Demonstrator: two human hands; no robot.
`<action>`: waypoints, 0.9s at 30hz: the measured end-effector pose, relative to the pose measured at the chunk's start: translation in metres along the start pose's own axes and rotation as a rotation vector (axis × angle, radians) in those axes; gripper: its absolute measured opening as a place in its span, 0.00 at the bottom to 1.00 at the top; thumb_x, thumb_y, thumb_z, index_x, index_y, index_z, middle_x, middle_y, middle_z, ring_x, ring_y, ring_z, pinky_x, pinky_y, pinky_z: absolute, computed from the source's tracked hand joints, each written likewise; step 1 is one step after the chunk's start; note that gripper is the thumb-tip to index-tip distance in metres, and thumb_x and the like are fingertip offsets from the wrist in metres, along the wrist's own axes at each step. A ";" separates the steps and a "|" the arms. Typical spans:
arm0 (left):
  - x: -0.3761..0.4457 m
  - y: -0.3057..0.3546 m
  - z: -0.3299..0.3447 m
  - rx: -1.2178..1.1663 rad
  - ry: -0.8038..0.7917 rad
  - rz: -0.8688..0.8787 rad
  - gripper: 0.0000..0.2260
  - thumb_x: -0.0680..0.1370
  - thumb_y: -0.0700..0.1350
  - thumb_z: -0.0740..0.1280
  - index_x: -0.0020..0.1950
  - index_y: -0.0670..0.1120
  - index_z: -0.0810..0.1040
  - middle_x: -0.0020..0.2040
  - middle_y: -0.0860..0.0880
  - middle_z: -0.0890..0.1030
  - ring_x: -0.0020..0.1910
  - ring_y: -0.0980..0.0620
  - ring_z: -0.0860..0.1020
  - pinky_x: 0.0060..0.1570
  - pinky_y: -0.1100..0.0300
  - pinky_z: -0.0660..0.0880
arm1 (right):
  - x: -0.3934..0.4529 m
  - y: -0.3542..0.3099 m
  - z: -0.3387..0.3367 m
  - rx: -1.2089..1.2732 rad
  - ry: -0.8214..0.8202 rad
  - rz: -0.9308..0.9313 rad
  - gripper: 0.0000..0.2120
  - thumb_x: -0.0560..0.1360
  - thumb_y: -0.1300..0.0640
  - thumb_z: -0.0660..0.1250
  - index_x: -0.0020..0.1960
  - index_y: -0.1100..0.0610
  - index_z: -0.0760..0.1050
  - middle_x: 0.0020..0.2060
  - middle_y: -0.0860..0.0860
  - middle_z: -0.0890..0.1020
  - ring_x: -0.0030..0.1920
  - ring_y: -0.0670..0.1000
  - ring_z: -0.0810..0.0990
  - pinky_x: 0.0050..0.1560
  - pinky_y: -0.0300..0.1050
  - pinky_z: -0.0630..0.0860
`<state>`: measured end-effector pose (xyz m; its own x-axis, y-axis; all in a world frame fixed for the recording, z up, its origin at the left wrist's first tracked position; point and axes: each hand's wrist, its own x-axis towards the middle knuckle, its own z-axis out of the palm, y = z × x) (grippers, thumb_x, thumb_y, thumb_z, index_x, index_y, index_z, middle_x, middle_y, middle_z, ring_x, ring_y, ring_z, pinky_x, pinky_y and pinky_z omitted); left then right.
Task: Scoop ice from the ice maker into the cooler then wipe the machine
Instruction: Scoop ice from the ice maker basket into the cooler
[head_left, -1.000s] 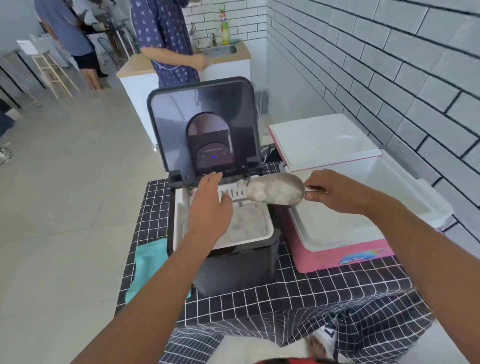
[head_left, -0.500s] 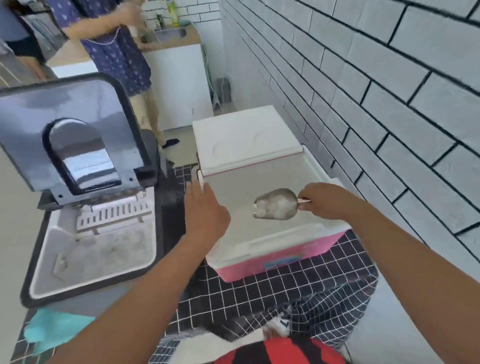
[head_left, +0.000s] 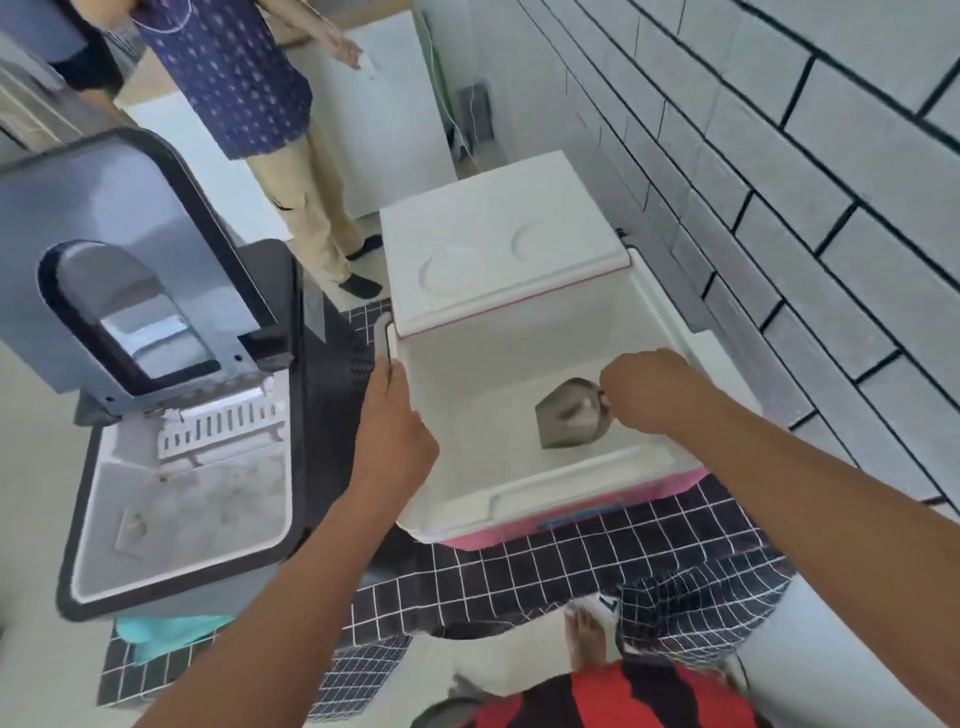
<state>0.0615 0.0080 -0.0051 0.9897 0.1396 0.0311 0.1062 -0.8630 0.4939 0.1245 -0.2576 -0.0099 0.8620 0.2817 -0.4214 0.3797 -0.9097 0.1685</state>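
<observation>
The right hand (head_left: 647, 397) is down inside the open cooler (head_left: 524, 499), its fingers curled round the handle of a metal scoop (head_left: 569, 415), which is tipped mouth-down over the white inside; the ice is too blurred to make out there. The left hand (head_left: 397, 441) rests against the cooler's left rim, fingers fairly straight and pointing away along the edge, gripping nothing that I can see. The cooler's white lid (head_left: 498, 254) stands hinged back on the far side, near the tiled wall (head_left: 779, 156).

Just to the left sits the ice maker (head_left: 182, 493), lid (head_left: 130, 260) raised, with its pale bin showing under a slotted white tray. Both stand on a desk covered by a black-and-white checked cloth (head_left: 519, 577). A teal rag (head_left: 161, 631) pokes out from under the ice maker's near edge. Beyond, another person (head_left: 249, 78) in a dotted blue top stands by a white counter (head_left: 384, 114).
</observation>
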 end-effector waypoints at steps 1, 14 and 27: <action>0.000 0.000 0.000 0.016 -0.005 0.009 0.28 0.76 0.30 0.58 0.77 0.40 0.60 0.80 0.46 0.52 0.79 0.50 0.50 0.71 0.65 0.53 | 0.000 0.002 0.000 0.006 0.020 -0.003 0.07 0.75 0.65 0.59 0.42 0.55 0.72 0.35 0.48 0.73 0.39 0.53 0.76 0.39 0.43 0.66; -0.005 0.001 -0.034 -0.005 -0.023 0.042 0.28 0.79 0.42 0.63 0.78 0.48 0.59 0.79 0.50 0.56 0.78 0.54 0.52 0.73 0.59 0.52 | -0.015 0.012 -0.027 0.476 0.155 -0.079 0.05 0.77 0.48 0.64 0.48 0.49 0.76 0.42 0.46 0.78 0.42 0.51 0.77 0.38 0.46 0.72; -0.053 -0.130 -0.173 -0.034 0.309 0.048 0.22 0.78 0.41 0.67 0.72 0.47 0.71 0.71 0.48 0.72 0.69 0.47 0.70 0.69 0.52 0.67 | -0.056 -0.119 -0.156 0.431 0.427 -0.363 0.04 0.74 0.46 0.66 0.44 0.45 0.77 0.37 0.40 0.75 0.41 0.46 0.75 0.39 0.44 0.69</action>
<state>-0.0214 0.1968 0.0798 0.9170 0.2445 0.3152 0.0517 -0.8564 0.5137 0.0837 -0.1179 0.1326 0.7959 0.6052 0.0172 0.5775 -0.7504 -0.3215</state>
